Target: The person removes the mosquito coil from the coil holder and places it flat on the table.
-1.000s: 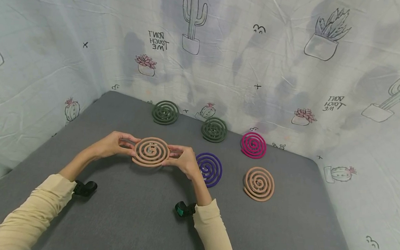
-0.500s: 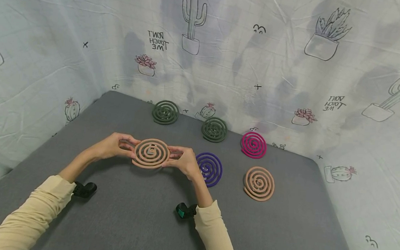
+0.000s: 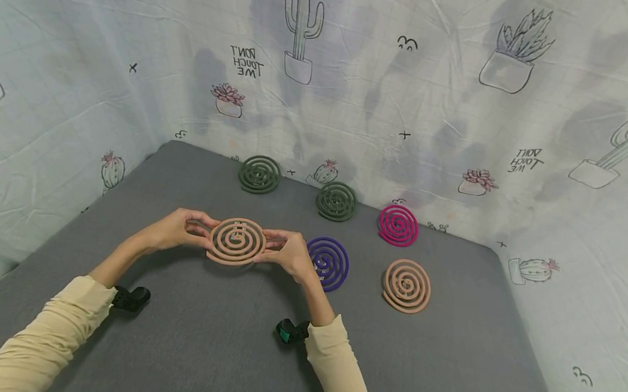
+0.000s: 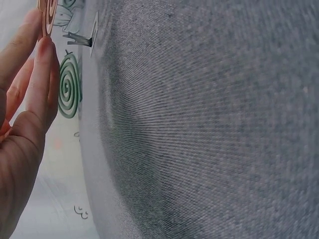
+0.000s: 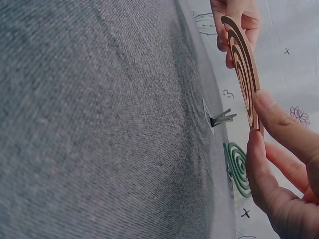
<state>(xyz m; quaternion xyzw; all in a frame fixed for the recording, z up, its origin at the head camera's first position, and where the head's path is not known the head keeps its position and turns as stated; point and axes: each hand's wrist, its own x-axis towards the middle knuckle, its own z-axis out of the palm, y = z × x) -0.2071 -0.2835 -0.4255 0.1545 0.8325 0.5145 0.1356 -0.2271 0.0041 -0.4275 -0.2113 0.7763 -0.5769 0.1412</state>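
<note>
A peach-coloured mosquito coil [image 3: 237, 239] is held level above the grey table, between my two hands. My left hand [image 3: 177, 229] pinches its left edge between thumb and fingers. The opposite edge is pinched by my right hand [image 3: 291, 254]. Beneath the coil, a small metal coil stand [image 5: 222, 117] stands up from the table; the right wrist view shows a gap between the two. The same stand [image 4: 82, 40] appears in the left wrist view, with only a sliver of the held coil [image 4: 48, 15] at the top edge.
Around the hands sit two green coils [image 3: 259, 174] [image 3: 336, 201], a pink coil [image 3: 398, 226], another peach coil [image 3: 407, 286], and a purple coil [image 3: 337, 264] partly behind my right hand. Printed white cloth [image 3: 352, 102] borders the grey table [image 3: 202, 345].
The held coil has shifted slightly down and toward me, both hands keeping their pinch. The head view has tilted a little. The other coils lie as before.
</note>
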